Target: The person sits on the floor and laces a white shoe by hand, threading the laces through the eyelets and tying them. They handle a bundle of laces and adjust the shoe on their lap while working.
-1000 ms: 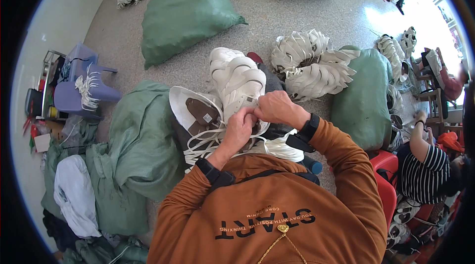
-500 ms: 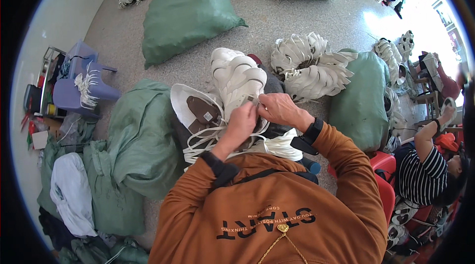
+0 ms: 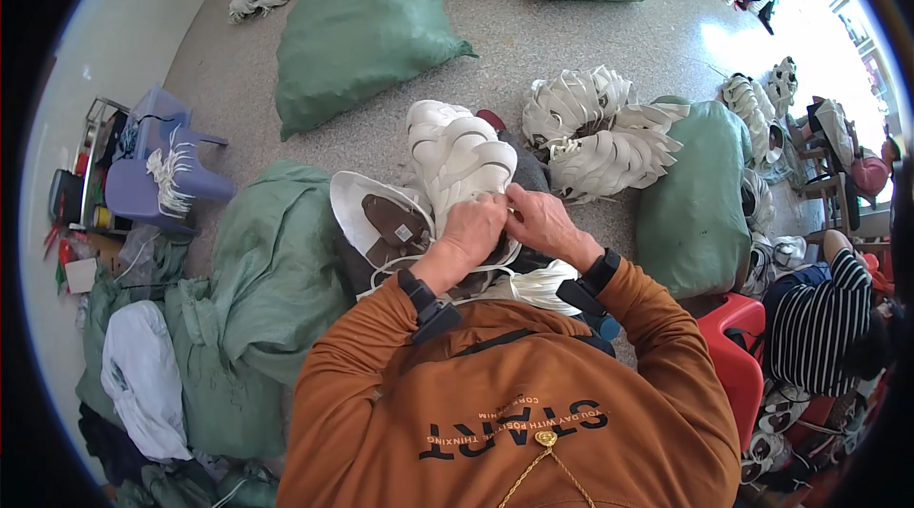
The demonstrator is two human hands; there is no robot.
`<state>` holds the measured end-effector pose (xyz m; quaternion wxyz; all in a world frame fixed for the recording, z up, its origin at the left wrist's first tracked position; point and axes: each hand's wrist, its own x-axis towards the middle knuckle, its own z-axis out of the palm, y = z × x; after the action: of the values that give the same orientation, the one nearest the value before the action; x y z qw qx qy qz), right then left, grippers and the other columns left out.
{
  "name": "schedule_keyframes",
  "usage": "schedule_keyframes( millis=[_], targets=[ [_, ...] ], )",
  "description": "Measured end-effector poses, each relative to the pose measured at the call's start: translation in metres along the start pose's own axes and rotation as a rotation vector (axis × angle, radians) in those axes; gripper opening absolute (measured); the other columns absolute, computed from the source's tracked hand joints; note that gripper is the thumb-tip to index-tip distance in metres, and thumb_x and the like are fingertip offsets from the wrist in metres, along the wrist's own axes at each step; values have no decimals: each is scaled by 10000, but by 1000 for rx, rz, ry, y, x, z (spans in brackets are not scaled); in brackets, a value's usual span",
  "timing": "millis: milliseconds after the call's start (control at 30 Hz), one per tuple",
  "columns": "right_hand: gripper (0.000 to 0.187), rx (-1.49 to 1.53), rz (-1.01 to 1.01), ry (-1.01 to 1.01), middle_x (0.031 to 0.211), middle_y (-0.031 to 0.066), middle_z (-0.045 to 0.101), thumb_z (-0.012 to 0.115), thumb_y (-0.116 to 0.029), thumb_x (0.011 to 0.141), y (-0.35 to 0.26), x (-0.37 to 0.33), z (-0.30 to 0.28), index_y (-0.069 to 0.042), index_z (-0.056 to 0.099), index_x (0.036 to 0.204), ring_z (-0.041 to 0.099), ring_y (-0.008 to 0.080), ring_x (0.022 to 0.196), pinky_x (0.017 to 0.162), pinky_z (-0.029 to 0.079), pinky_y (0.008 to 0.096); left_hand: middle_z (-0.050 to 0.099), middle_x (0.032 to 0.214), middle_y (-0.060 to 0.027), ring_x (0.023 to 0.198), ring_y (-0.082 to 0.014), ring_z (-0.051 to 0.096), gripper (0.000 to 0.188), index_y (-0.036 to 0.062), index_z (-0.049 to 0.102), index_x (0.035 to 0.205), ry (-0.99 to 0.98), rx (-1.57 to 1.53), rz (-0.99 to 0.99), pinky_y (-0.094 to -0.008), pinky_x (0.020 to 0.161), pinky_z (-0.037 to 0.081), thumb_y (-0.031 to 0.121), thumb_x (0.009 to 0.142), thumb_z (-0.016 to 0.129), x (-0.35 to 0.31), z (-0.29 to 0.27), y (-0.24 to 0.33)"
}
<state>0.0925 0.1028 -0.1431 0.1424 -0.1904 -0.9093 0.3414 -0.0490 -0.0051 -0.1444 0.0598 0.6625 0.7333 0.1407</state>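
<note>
The white stack of shoe tops (image 3: 461, 148) lies at 12 o'clock from the hands, and it seems to rest on the person's dark lap (image 3: 533, 172). Twelve here means straight ahead of the person. The left hand (image 3: 476, 227) has its fingers curled in and pinched on the near end of the stack. The right hand (image 3: 547, 225) is right beside it at 3 o'clock, with thumb and finger pinched on the same end. The two hands are close together. I cannot tell if a lace is in the pinch too, because the fingers hide it.

The stack looks light and soft, but a bit springy where the curved layers pile up. It should bend when you squeeze it, and it probably won't break. It may slide about if nobody holds it. The near edge looks like a good place to pinch, and a flat palm on the fat middle could keep it steady.

At 9 o'clock an open shoe top (image 3: 386, 219) shows its brown inside. It looks floppy, so the rim is best to hold. At 5 o'clock is a bunch of white laces (image 3: 538, 287), which look thin and easy to tangle.
</note>
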Motion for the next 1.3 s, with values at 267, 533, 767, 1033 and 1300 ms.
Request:
schedule_keyframes(
  millis=[267,533,767,1033,1300],
  targets=[
    [404,360,296,9,678,156,640,646,-162,851,2,4,13,-2,519,1200,658,337,654,632,505,441,637,688,-172,670,-398,639,233,23,613,761,44,21,-346,-484,588,489,212,891,656,-70,-141,-89],
    [331,771,224,-6,923,19,672,618,-40,904,-60,-9,-34,-15,604,1234,578,54,702,620,479,236,608,688,-95,579,-166,555,163,25,653,984,-149,-650,-26,-322,563,442,175,929,687,-76,-148,-10],
    [175,1049,295,-266,776,15,647,598,-171,1011,-51,-37,-85,-27,688,1053,607,77,665,598,492,234,627,727,9,628,-56,496,210,-16,700,1013,-210,-1009,-98,-238,573,409,182,994,634,-62,-131,-10],
    [291,683,490,384,871,50,666,520,-12,978,24,-60,-72,-4,583,1263,643,98,671,625,544,250,598,702,19,600,-38,484,224,-13,705,976,-303,-1052,-78,-226,525,384,156,1020,564,-47,-61,-12],
    [153,796,369,21,724,-42,586,583,-126,997,3,-60,-67,-25,697,979,516,38,629,552,439,225,504,631,41,519,-38,494,242,6,682,990,-624,-1173,-286,-207,478,424,176,1043,517,-28,-81,-8]
  ],
)
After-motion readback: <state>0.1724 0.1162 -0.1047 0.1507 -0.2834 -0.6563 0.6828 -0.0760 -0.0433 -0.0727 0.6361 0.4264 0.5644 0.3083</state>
